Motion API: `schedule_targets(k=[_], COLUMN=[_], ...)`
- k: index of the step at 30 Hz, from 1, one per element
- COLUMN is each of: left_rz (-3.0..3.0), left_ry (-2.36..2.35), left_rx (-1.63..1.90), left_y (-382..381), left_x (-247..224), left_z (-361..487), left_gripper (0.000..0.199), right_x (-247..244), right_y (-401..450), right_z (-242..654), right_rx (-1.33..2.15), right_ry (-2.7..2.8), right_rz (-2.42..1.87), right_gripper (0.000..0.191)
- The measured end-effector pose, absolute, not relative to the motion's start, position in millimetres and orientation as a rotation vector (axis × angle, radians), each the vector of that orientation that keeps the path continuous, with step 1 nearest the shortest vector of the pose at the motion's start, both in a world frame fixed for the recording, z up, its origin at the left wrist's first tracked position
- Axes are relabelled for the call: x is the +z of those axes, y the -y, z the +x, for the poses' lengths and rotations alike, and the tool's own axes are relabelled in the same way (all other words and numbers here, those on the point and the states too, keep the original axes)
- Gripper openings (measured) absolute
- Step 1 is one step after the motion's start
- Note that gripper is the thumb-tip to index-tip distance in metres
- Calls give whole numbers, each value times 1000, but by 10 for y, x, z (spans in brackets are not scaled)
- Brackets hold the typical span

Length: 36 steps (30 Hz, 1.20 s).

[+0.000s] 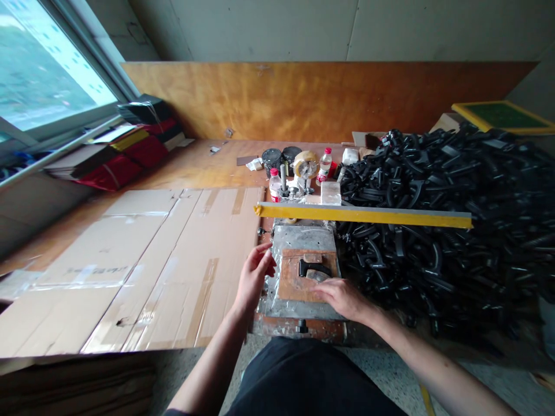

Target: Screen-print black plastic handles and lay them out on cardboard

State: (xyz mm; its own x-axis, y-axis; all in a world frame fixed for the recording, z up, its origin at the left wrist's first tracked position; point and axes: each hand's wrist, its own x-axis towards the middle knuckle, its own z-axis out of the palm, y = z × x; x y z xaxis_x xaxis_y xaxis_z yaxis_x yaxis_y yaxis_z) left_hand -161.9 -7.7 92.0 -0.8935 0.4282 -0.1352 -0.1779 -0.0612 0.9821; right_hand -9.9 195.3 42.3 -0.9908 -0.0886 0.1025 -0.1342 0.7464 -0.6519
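A black curved plastic part [314, 266], shaped like a handle, lies on a brown wooden block [290, 287]. That block sits on a worn grey metal plate [303, 236]. My right hand [342, 297] reaches in from the right, fingers stretched out, its fingertips over the block close beside the part's lower side. Whether they touch the part I cannot tell. At the plate's left edge my left hand [255, 268] is raised with bent fingers apart, holding nothing.
A yellow-edged bar [364, 215] spans behind the plate. Black plastic parts [433, 231] form a large heap on the right. Flattened cardboard [173, 260] covers the left. Behind stand two red-capped bottles [324, 166], dark cans [272, 160] and a tape roll [306, 165].
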Motion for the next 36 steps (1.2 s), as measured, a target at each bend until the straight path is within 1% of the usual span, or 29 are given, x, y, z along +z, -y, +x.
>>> schedule_targets(k=[3, 5, 7, 9, 12, 15, 17, 18, 21, 23, 26, 30, 33, 36], left_rz=[363, 477, 551, 520, 353, 206, 149, 131, 85, 66, 84, 77, 68, 82], left_ry=[-1668, -1581, -1552, -1601, -1748, -1770, -1716, -1696, -1719, -1750, -1740, -1761, -1803, -1815], left_rx=[2201, 2216, 2172, 2143, 2061, 1862, 1788, 1772, 1761, 1754, 1766, 1771, 1743, 1717], left_y=[-128, -258, -322, -289, -84, 157, 262, 293, 327, 328, 327, 319, 311, 306], left_x=[1331, 1564, 1686, 1670, 1431, 1067, 824, 712, 433, 304, 194, 155, 163, 179], left_z=[-1820, -1905, -1919, -1861, -1677, -1451, -1315, -1259, -1149, -1120, -1116, -1125, -1126, -1123], left_gripper=[52, 54, 57, 59, 61, 59, 59, 63, 76, 75, 69, 68, 68, 66], right_x=[404, 369, 361, 414, 624, 909, 1064, 1117, 1161, 1117, 1016, 984, 1078, 1151], right_y=[-2260, -2557, -2901, -3240, -3579, -3559, -3373, -3255, -2935, -2809, -2734, -2656, -2566, -2495], right_z=[-75, -62, -29, 11, 7, -193, -442, -585, -979, -1139, -1185, -1016, -908, -921], right_rx=[1172, 1274, 1376, 1386, 1261, 1134, 952, 818, 416, 267, 242, 240, 207, 193], right_ry=[2803, 2705, 2580, 2446, 2269, 2243, 2348, 2422, 2650, 2799, 2992, 3102, 3050, 2995], right_rz=[-108, -284, -493, -685, -822, -731, -559, -467, -285, -270, -289, -189, -141, -171], right_gripper=[31, 30, 31, 34, 36, 36, 35, 35, 43, 41, 27, 13, 9, 10])
